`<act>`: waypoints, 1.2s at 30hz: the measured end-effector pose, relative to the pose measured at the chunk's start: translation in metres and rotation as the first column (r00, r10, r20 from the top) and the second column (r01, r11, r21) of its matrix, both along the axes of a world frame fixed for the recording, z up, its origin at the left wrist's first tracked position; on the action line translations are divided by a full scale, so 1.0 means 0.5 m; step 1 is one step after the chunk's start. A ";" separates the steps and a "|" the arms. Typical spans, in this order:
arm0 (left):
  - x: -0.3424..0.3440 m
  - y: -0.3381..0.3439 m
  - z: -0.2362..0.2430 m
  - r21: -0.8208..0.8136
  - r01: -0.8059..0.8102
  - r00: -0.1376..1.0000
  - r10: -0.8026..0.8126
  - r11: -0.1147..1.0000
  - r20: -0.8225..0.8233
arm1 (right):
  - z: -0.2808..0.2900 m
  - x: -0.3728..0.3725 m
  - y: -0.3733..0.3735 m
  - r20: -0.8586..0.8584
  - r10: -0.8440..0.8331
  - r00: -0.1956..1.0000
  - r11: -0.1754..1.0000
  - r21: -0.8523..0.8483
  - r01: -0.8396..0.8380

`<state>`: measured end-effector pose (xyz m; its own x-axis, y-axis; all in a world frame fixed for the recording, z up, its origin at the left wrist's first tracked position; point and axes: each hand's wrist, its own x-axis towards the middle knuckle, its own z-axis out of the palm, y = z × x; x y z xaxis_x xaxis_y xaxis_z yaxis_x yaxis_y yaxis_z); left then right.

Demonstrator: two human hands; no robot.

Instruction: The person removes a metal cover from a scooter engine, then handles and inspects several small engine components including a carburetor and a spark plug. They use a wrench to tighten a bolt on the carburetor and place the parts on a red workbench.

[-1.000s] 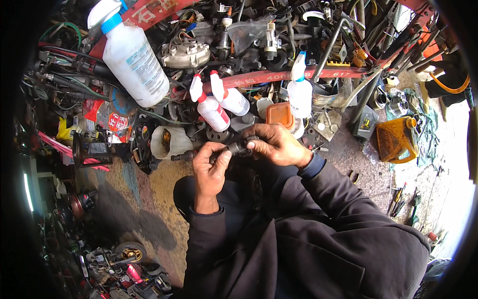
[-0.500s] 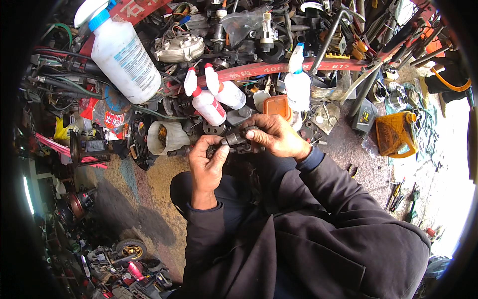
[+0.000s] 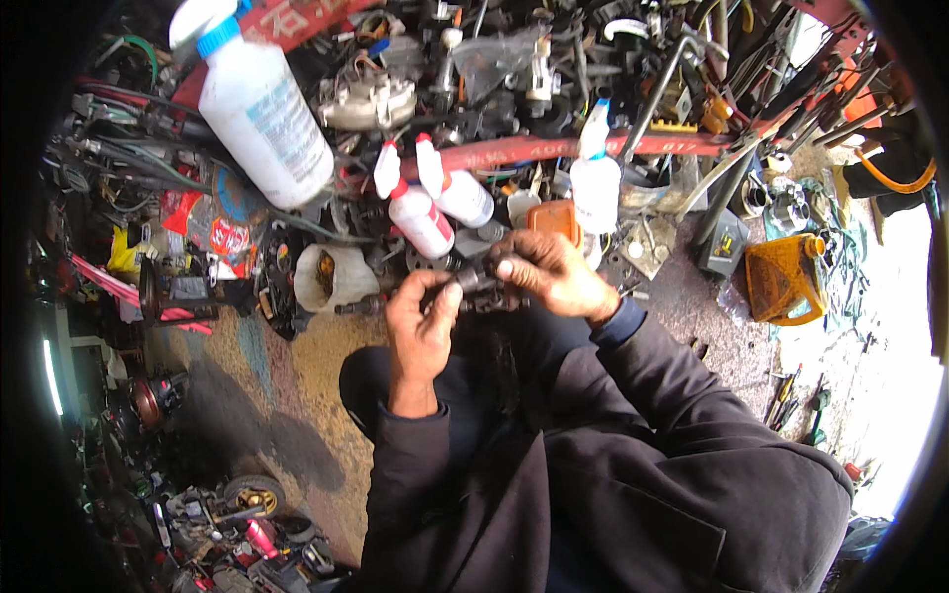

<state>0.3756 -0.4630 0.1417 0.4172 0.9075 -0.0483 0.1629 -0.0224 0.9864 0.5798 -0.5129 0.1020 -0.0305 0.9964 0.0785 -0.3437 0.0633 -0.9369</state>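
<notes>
A dark, greasy cylindrical metal part point(image 3: 468, 280) is between my two hands above my knees. Its left end is pinched between the thumb and fingers of my left hand point(image 3: 419, 331). On its right end, the thumb and curled fingers of my right hand point(image 3: 554, 275) are closed. Just below the hands lies another dark metal piece, a shaft point(image 3: 358, 306) that sticks out to the left; the hands hide much of it. Beyond them stand a red-and-white spray bottle point(image 3: 421, 219), a second white spray bottle point(image 3: 465, 200) and an orange plastic tub point(image 3: 554, 221).
A large white bottle point(image 3: 267, 124) stands far left, and a blue-topped spray bottle point(image 3: 595, 193) stands beyond my right hand. A red metal beam point(image 3: 494, 150) crosses heaped machine parts. A yellow jug point(image 3: 786, 279) and a dirty white container point(image 3: 331, 277) stand to either side.
The view has shifted slightly, so the bottles appear a little lower and farther right. Both hands keep their grip on the metal part, with little movement.
</notes>
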 end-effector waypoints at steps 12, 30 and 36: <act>0.004 0.006 0.004 0.257 0.043 0.999 -0.043 0.965 -0.005 | 0.036 0.013 0.004 0.027 0.037 0.999 0.999 0.031 -0.038; 0.025 0.002 0.003 0.214 0.175 0.979 -0.147 0.961 -0.143 | 0.081 0.019 0.010 0.074 0.048 0.996 0.993 0.101 -0.056; 0.034 0.008 0.026 0.274 0.271 0.959 -0.235 0.923 -0.157 | 0.122 0.015 0.015 0.179 0.038 0.983 0.965 0.247 -0.082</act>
<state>0.3926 -0.4591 0.1547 0.6419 0.7544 0.1373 0.2297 -0.3599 0.9042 0.5870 -0.5052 0.1627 -0.1249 0.9405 0.3159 -0.1903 0.2898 -0.9380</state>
